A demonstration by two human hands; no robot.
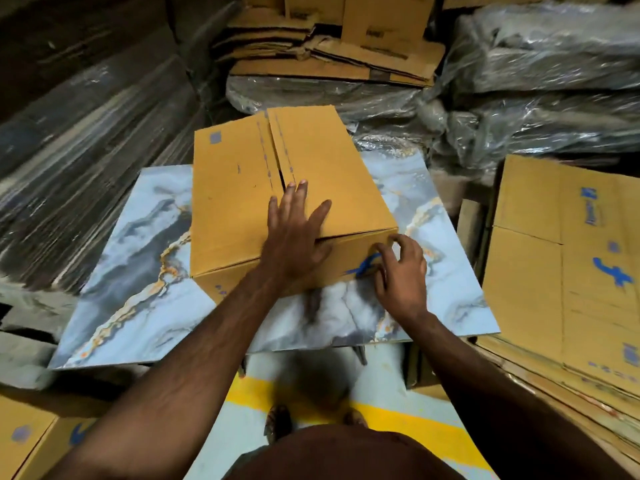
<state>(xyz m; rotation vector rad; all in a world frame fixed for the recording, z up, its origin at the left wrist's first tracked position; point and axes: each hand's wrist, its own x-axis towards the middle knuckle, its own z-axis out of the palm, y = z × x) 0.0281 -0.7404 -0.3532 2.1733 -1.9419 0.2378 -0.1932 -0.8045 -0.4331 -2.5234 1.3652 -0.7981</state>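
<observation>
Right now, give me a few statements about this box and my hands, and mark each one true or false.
1. The left hand lies flat on top of the box. True.
2. The box stands wide open on top. False: its flaps are folded down, with only a narrow gap along the seam.
3. The box sits on a marble-patterned board. True.
4. The right hand holds a roll of tape. False: its curled fingers grip the box's near right corner, and no tape shows.
5. Flat cartons lie stacked to the right of the board. True.
</observation>
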